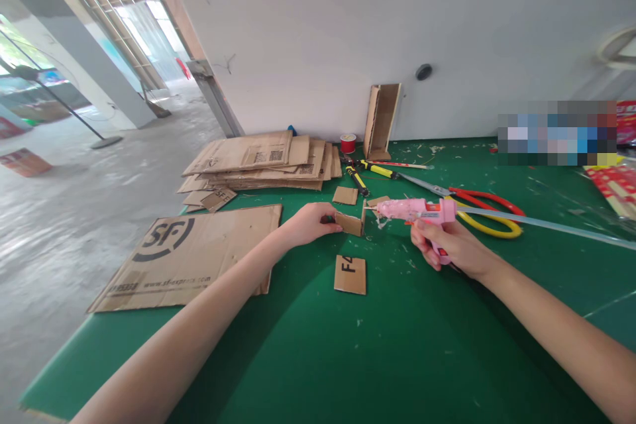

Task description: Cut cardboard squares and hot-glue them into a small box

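Right hand [450, 245] wrapped around the handle of a pink glue gun [417, 211], nozzle pointing left. Long translucent glue stick [536, 222] runs out of the gun's rear, toward the right side of the worktop [387, 358].

Left hand [311, 222] pinches a small cardboard piece [349, 224] between thumb and fingers, over the middle of the worktop, well in from its left edge. A narrow upright strip [363, 217] stands at the piece's right end; nozzle tip is right by it. Contact between tip and strip: cannot tell.

Loose small squares: one lettered square [350, 275] lies on the near side of the held piece; one plain square [344, 195] lies on the far side.

By the worktop's left edge: large SF-printed sheet [209, 252], flat; behind it, toward the far left corner, a stack of flattened cardboard [258, 159].

Along the far edge: red spool [348, 143] and an upright cardboard channel [382, 122] near the wall [322, 46]. Yellow-and-black-handled pliers [356, 180] lie nearer. Scissors [484, 205], one handle red and one yellow, lie beyond the gun.
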{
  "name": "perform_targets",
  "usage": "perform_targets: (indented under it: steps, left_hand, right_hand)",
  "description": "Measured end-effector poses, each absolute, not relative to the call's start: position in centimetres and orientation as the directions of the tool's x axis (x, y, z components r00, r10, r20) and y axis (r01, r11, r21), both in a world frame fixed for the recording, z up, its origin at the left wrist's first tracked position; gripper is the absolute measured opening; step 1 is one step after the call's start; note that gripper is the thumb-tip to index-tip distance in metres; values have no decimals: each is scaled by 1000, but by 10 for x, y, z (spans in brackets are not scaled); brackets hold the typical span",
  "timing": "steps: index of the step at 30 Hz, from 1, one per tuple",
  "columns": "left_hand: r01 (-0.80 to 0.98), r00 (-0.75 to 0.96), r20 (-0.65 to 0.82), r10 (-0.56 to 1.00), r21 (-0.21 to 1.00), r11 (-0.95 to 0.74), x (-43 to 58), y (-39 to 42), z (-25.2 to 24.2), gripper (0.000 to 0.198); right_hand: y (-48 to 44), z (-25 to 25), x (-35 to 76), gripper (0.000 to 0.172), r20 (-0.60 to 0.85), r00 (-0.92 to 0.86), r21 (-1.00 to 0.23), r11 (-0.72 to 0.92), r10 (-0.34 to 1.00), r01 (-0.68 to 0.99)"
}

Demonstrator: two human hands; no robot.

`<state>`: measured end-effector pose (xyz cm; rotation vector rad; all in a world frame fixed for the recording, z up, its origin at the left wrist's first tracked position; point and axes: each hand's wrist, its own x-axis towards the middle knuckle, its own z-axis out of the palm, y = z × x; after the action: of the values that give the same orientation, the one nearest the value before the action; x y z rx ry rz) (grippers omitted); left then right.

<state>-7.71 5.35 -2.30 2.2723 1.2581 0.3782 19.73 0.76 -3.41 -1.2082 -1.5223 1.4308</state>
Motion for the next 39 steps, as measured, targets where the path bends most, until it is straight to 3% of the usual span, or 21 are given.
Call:
perform_targets:
  steps: [39]
  left_hand:
    - [704,538,5,843,547,-452,-78,54,-24,14]
  right_hand:
    - [4,-34,204,52,-143,-406,-980,-73,902,184]
